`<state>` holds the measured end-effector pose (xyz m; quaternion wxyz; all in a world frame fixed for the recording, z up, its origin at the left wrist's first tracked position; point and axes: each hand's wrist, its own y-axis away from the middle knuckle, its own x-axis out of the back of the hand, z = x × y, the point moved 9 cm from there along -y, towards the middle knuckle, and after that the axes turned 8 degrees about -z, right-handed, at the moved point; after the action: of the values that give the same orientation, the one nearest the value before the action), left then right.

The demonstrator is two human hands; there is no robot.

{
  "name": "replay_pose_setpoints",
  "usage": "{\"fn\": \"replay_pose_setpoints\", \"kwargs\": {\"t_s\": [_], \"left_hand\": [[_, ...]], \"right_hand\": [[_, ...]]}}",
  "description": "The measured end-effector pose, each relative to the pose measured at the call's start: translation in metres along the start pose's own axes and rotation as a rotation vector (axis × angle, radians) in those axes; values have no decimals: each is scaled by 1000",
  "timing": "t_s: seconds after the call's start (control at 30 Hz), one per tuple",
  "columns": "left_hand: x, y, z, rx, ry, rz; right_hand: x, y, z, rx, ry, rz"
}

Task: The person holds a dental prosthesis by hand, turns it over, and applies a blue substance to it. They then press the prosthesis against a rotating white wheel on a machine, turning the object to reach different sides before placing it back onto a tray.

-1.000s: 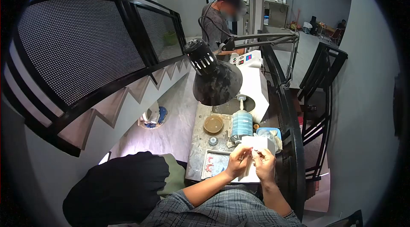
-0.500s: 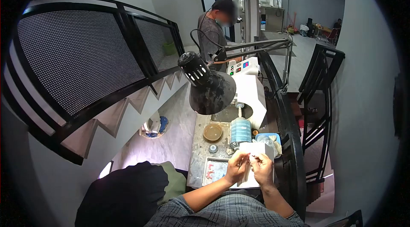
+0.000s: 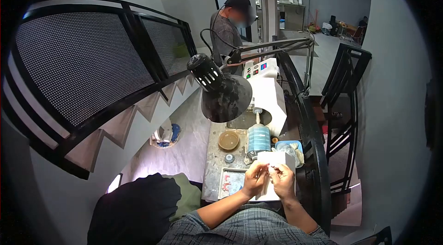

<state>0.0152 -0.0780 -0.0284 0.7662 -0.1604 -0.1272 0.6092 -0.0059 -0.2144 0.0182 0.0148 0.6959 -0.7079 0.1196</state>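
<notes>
My left hand (image 3: pixel 255 180) and my right hand (image 3: pixel 283 181) are held close together over a white block-like box (image 3: pixel 272 158) at the near end of the workbench. The fingertips of both hands are pinched around something tiny with a reddish tint, too small to make out. Just left of my left hand lies a shallow white tray (image 3: pixel 223 183) with several small red pieces in it. Beyond the hands stands a blue cylindrical bench motor (image 3: pixel 259 139), its pale spindle pointing into a white hood (image 3: pixel 272 102).
A black desk lamp (image 3: pixel 226 99) hangs over the bench. A brown bowl (image 3: pixel 228 140), a round dark knob (image 3: pixel 229 158) and a blue basin (image 3: pixel 299 145) with plastic bags surround the motor. A person (image 3: pixel 226 30) stands behind the bench. Black railings (image 3: pixel 314 162) run along the right.
The view has shifted slightly, so the scene sits a little further left and up. Both hands keep nearly the same pinched pose.
</notes>
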Motion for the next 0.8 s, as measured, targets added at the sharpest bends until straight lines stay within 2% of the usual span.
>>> {"fn": "replay_pose_setpoints", "kwargs": {"t_s": [0.4, 0.57, 0.8], "left_hand": [[-3, 1, -14, -12, 71, -66], [-1, -2, -4, -61, 89, -43], [3, 0, -3, -30, 90, -17]], "right_hand": [[1, 2, -8, 7, -20, 9], [0, 1, -8, 5, -8, 6], [-4, -2, -4, -4, 7, -5]]}}
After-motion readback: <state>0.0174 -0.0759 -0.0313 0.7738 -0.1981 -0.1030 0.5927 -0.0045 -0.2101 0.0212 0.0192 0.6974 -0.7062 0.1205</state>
